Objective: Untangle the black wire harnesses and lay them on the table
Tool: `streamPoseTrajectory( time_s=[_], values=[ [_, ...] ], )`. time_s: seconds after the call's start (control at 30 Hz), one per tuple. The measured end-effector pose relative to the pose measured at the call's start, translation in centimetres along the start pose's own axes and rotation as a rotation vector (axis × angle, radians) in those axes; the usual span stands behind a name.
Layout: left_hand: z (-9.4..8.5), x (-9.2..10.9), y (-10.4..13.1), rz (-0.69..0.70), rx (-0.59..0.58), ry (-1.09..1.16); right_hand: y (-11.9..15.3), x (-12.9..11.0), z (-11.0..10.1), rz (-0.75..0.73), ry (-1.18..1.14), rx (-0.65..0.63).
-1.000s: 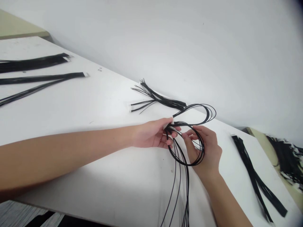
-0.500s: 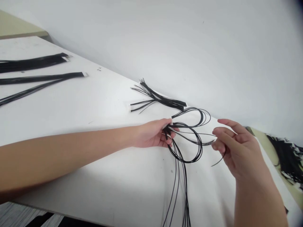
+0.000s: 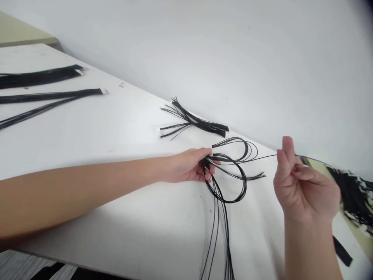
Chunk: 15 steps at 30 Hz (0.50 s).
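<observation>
My left hand [image 3: 194, 165] grips a black wire harness [image 3: 243, 182] at its gathered end, where a bit of white connector shows by the thumb. Its wires spread from the fingers in loops to the right, and a long strand bundle [image 3: 225, 225] hangs toward the bottom edge. My right hand [image 3: 305, 182] is raised off to the right, thumb and fingers pinched on a single black wire [image 3: 265, 157]. That wire runs fairly straight from the harness to the fingertips and passes beyond them. A short bunch of wire ends [image 3: 259, 176] sticks out between the hands.
Behind the left hand another black harness [image 3: 201, 122] lies on the white table [image 3: 125, 206] against the wall. More black wire bundles [image 3: 49, 76] lie at far left. A pile of black cables with white connectors [image 3: 354, 198] sits at right, and a black strip [image 3: 342, 251] lies near the right forearm.
My right hand has turned and moved up and right, drawing one wire out straight from the bunch. The other wire ends now stand free. My left hand stays nearly in place.
</observation>
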<state>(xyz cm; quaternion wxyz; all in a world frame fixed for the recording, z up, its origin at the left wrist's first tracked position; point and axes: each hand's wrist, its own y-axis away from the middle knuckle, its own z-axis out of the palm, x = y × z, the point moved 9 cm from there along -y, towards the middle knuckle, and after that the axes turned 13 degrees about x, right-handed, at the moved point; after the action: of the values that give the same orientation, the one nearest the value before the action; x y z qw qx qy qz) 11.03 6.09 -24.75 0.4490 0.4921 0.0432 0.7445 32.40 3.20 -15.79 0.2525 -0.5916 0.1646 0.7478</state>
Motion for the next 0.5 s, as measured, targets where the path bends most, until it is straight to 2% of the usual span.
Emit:
streamPoseTrajectory(
  time_s=[0.13, 0.33, 0.5],
  values=[
    [-0.1, -0.1, -0.1, -0.007, 0.011, -0.011, -0.2, -0.6, 0.1, -0.063, -0.009, 0.017],
    [0.0, -0.1, -0.2, 0.001, -0.017, -0.019, 0.0, -0.2, -0.3, -0.033, -0.083, 0.229],
    [0.1, -0.1, -0.2, 0.015, -0.035, -0.012, 1.1, -1.2, 0.8, -0.139, -0.105, 0.247]
  ],
)
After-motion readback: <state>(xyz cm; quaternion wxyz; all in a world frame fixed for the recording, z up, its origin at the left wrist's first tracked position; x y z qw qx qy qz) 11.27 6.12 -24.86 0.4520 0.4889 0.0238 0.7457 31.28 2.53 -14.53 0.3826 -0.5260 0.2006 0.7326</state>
